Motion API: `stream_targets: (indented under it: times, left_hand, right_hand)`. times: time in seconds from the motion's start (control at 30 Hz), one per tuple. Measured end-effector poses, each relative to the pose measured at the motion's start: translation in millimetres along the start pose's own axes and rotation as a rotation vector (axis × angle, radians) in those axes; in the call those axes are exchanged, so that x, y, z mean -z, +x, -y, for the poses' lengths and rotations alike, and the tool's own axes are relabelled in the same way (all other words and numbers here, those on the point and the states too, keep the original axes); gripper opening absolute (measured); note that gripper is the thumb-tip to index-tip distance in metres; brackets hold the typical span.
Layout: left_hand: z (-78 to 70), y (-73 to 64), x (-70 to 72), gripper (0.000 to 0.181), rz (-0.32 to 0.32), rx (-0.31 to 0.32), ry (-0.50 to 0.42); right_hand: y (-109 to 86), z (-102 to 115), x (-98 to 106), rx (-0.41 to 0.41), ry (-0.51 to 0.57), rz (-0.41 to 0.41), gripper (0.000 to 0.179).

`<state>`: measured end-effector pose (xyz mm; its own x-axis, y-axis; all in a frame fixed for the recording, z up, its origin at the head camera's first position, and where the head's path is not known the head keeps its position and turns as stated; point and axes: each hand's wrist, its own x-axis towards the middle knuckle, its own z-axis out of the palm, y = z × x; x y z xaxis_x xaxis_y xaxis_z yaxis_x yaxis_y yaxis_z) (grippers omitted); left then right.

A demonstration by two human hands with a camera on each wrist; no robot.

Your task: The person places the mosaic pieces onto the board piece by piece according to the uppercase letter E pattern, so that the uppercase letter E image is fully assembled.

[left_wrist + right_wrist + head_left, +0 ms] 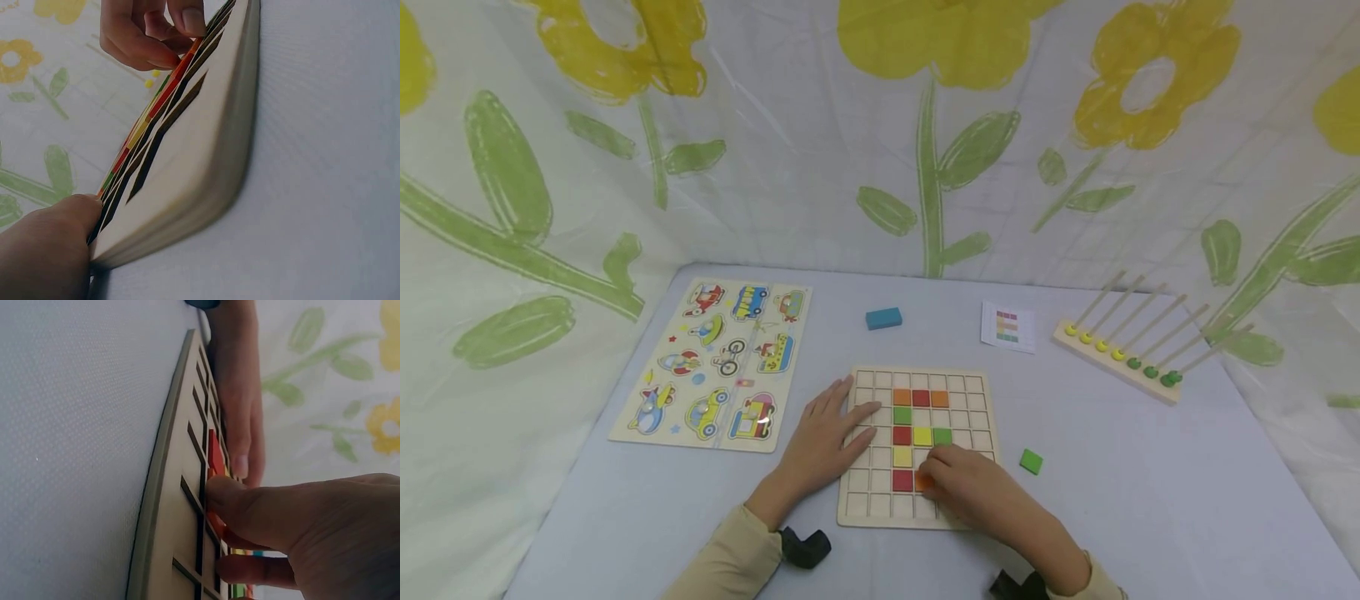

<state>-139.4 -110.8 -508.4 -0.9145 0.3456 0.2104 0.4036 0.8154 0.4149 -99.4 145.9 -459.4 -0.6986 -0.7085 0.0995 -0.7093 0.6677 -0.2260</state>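
Observation:
A square wooden grid board [859, 505] lies on the table with red, orange, yellow and green square tiles in some cells. My left hand [820, 443] rests on the board's left edge, fingers spread. With thumb and fingers, my right hand [973, 492] holds an orange tile [923, 481] at a cell in the lower part, right beside a red tile [902, 481]. The right wrist view shows the thumb [228, 497] on that tile. To the board's right lies a loose green tile [1031, 461]. My right hand hides some cells under it.
A picture puzzle board [700, 446] with vehicle pieces lies at the left. Behind the grid board are a blue block [883, 318] and a white pattern card [1008, 327]. A wooden peg rack [1116, 362] with yellow and green beads stands at the back right, before a flowered curtain.

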Motion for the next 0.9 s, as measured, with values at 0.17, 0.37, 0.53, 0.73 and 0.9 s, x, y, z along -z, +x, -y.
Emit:
stream_targets:
  times: [0.17, 0.37, 0.53, 0.73, 0.9]
  left_hand:
    - [-0.1, 0.2, -1.0, 0.044, 0.005, -0.001, 0.001]
    - [-0.1, 0.6, -1.1, 0.044, -0.001, -0.008, 0.000]
    - [0.3, 0.2, -1.0, 0.044, -0.001, -0.001, 0.001]
    - [0.4, -0.1, -1.7, 0.044, 0.001, 0.003, 0.003]
    - [0.1, 0.1, -1.5, 0.044, -0.001, 0.003, 0.004]
  right_hand:
    - [-2.6, -2, 1, -0.017, -0.005, 0.014, 0.019]
    - [-14.1, -15, 13, -0.091, -0.027, -0.001, 0.026]
    - [-28.7, -32, 27, -0.153, -0.037, -0.067, 0.026]
    - [-52.2, -51, 32, -0.230, -0.064, -0.110, 0.026]
    - [-68.3, -63, 31, -0.364, -0.052, -0.067, 0.036]
